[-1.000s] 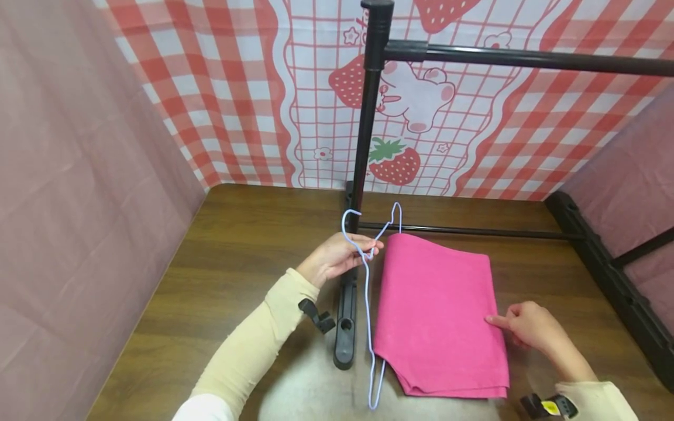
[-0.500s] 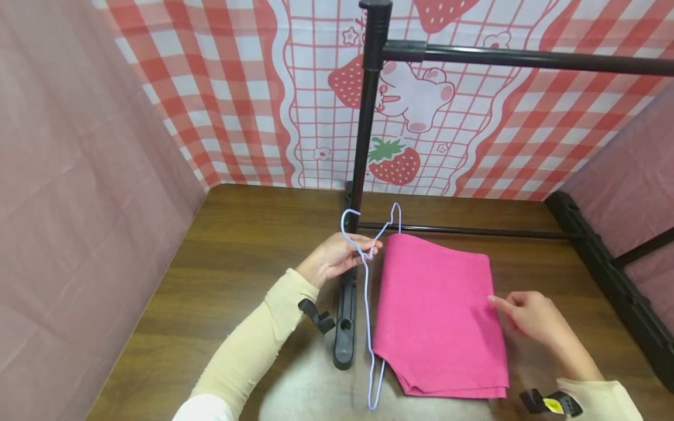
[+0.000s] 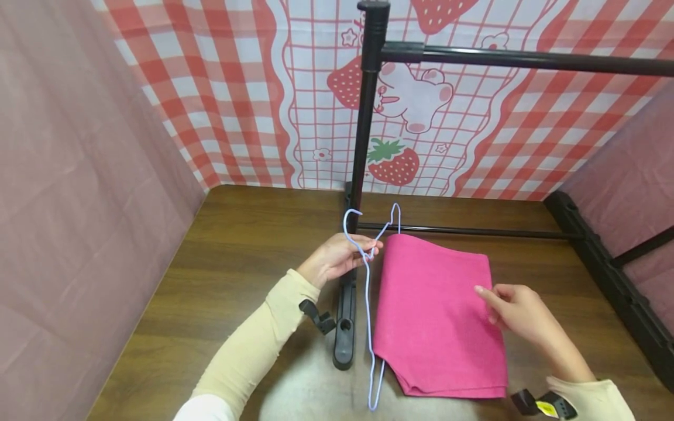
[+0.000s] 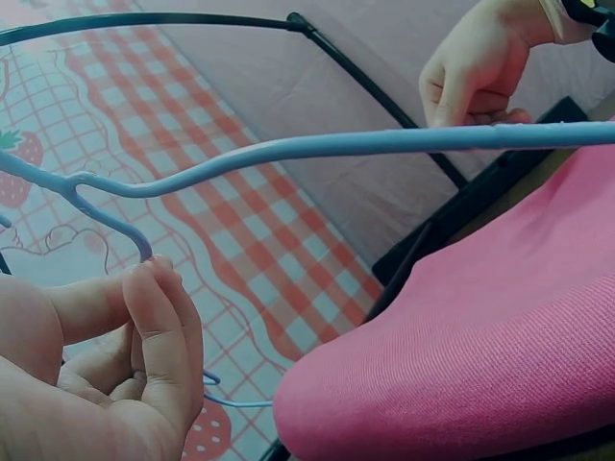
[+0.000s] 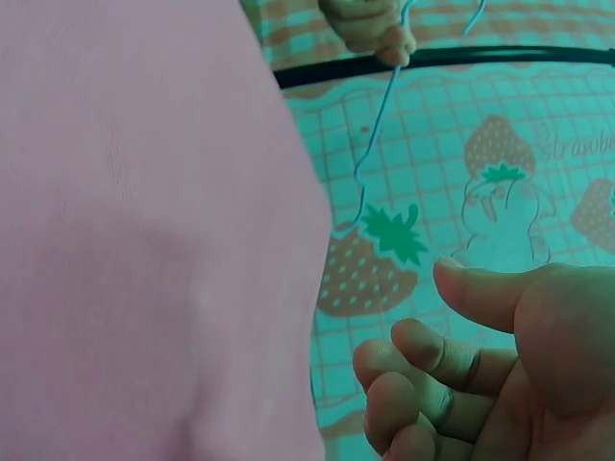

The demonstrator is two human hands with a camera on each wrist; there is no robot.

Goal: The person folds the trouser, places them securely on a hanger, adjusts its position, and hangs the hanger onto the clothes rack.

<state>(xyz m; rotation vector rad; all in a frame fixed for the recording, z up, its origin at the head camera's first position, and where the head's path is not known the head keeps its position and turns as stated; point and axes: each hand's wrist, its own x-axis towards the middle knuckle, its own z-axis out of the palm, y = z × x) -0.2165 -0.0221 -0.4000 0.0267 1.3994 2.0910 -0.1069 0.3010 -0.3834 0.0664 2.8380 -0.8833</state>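
Observation:
In the head view my left hand [image 3: 337, 257] pinches a light-blue wire hanger [image 3: 369, 310] near its neck, the hook rising above the fingers. Over the hanger's lower bar hangs a folded pink cloth [image 3: 432, 316], its hem slightly uneven at the bottom. The left wrist view shows thumb and fingertips meeting at the wire [image 4: 123, 229]. My right hand [image 3: 518, 313] is in front of the cloth's right edge, thumb extended and fingers loosely bent. From the right wrist view, thumb and fingers of the right hand [image 5: 500, 365] stand apart with nothing between them.
A black garment rack stands behind the hanger, with its upright post [image 3: 363, 134], top rail [image 3: 526, 58] and foot [image 3: 344, 348] close to the left hand. Another rack foot [image 3: 605, 269] lies at the right. A checkered strawberry curtain [image 3: 237, 105] hangs behind the wooden table [image 3: 226, 280].
My right hand has let go of the cloth's right edge and moved up and left, in front of it. The left hand and hanger have stayed nearly still.

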